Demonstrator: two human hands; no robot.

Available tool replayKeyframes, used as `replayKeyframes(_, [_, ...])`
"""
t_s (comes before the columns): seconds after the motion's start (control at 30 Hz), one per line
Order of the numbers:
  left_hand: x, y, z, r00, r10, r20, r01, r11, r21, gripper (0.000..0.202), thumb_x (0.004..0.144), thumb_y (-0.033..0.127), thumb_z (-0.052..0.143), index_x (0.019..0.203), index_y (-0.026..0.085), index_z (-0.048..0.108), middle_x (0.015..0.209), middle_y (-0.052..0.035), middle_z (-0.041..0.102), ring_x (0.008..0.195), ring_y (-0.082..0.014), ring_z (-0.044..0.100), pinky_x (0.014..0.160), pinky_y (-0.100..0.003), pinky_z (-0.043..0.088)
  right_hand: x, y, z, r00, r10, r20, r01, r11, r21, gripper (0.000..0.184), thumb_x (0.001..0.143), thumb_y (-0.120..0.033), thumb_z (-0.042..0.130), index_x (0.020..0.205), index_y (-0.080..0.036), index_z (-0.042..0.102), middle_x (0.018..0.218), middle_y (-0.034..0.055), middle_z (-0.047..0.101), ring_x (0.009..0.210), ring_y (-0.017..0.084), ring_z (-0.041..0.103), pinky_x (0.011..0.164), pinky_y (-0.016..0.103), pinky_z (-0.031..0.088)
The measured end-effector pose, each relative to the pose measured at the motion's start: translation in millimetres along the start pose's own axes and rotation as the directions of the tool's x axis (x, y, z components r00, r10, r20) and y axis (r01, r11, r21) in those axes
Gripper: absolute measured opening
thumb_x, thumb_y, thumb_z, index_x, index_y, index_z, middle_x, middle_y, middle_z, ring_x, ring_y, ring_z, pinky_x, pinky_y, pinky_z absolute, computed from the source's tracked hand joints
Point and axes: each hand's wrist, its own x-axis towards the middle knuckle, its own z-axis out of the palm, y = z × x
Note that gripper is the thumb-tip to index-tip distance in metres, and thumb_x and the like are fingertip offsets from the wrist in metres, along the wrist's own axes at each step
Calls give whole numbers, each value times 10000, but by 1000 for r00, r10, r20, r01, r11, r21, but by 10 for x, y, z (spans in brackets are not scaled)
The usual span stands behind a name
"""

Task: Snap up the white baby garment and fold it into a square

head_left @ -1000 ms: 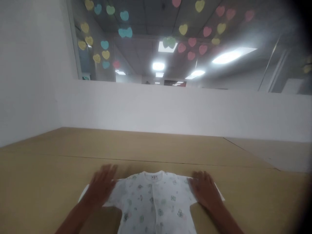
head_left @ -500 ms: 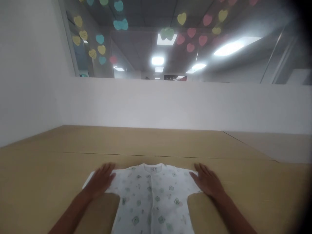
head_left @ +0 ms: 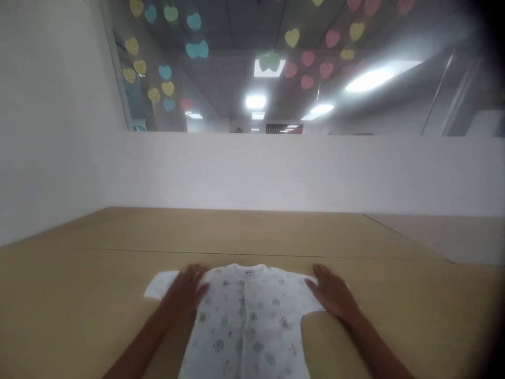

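A small white baby shirt (head_left: 246, 321) with a pale green and grey print lies flat, front up, on a tan tabletop (head_left: 79, 295), collar pointing away from me. My left hand (head_left: 185, 295) rests flat on its left shoulder, fingers stretched out, with the left sleeve (head_left: 160, 284) showing beyond it. Lying flat on the right sleeve is my right hand (head_left: 333, 295), its fingers together and extended. Neither hand holds anything.
The tan surface runs wide to the left, right and far side, with seams across it. A low white partition wall (head_left: 276, 168) stands behind the table. Above it is glass with coloured paper hearts (head_left: 197, 50) and ceiling lights.
My left hand has slid inward from the left sleeve onto the shirt's shoulder, uncovering the sleeve. My right hand has stayed on the right sleeve.
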Motion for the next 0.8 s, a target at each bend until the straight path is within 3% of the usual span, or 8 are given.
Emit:
replayKeyframes(0.07, [31, -282, 6, 992, -109, -59, 112, 991, 66, 514, 971, 390, 323, 1388, 136, 483, 1439, -178, 468, 1356, -355, 395, 1097, -557, 351, 71, 227, -55, 994, 100, -46, -102, 994, -30, 665, 923, -495, 317, 1419, -63, 413, 1511, 161, 401, 1412, 298, 343, 1144, 497, 289])
replayKeyframes(0.13, [33, -196, 8, 983, -130, -131, 142, 986, 86, 511, 972, 345, 303, 1384, 98, 479, 1427, -203, 472, 1361, -359, 385, 1101, -553, 346, 39, 123, -96, 980, 149, -128, -156, 987, -44, 619, 916, -457, 343, 1379, -65, 467, 1484, 192, 428, 1391, 336, 367, 1112, 528, 320])
replayKeyframes(0.27, [-57, 765, 4, 970, 202, -135, -206, 978, -16, 526, 984, 386, 325, 1486, 232, 315, 1523, -105, 365, 1432, -289, 278, 1143, -510, 318, -233, -745, -48, 949, -147, -280, 157, 987, 15, 606, 952, -487, 291, 1414, -128, 448, 1519, 146, 393, 1427, 292, 317, 1172, 471, 249])
replayKeyframes(0.33, [-114, 1186, -16, 928, 370, -49, -373, 922, -105, 580, 986, 438, 326, 1518, 236, 217, 1550, -84, 314, 1438, -261, 270, 1157, -469, 321, -340, -1108, 22, 919, -360, -163, 377, 922, 90, 641, 938, -576, 302, 1441, -197, 418, 1549, 98, 350, 1433, 273, 312, 1171, 467, 262])
replayKeyframes(0.4, [-135, 1293, -46, 931, 364, 11, -359, 922, -146, 601, 987, 463, 315, 1518, 199, 217, 1547, -97, 315, 1441, -264, 258, 1172, -480, 294, -358, -1182, 79, 908, -418, -33, 419, 901, 116, 710, 903, -648, 327, 1472, -224, 362, 1570, 81, 302, 1456, 288, 255, 1181, 516, 215])
replayKeyframes(0.53, [-90, 568, -103, 982, 150, 118, -145, 988, -53, 536, 988, 428, 311, 1469, 196, 356, 1538, -119, 320, 1430, -324, 268, 1140, -568, 290, -178, -493, 66, 991, -129, 41, 128, 991, 28, 745, 901, -652, 280, 1488, -195, 318, 1575, 90, 294, 1465, 289, 225, 1173, 544, 188])
replayKeyframes(0.67, [-68, -241, -212, 990, -114, 82, 110, 992, 56, 478, 970, 330, 352, 1393, 142, 468, 1450, -175, 454, 1374, -348, 371, 1089, -572, 358, -38, 156, -91, 984, 180, -3, -180, 983, -38, 681, 906, -594, 282, 1453, -202, 384, 1562, 120, 318, 1448, 338, 255, 1117, 629, 222])
replayKeyframes(0.8, [-53, 93, -220, 982, -133, -137, 139, 990, 37, 493, 972, 359, 352, 1392, 127, 467, 1450, -194, 446, 1395, -362, 329, 1113, -568, 332, -173, -264, -166, 975, 132, -179, -150, 985, -86, 621, 919, -492, 333, 1403, -122, 452, 1535, 193, 341, 1450, 367, 233, 1133, 653, 136])
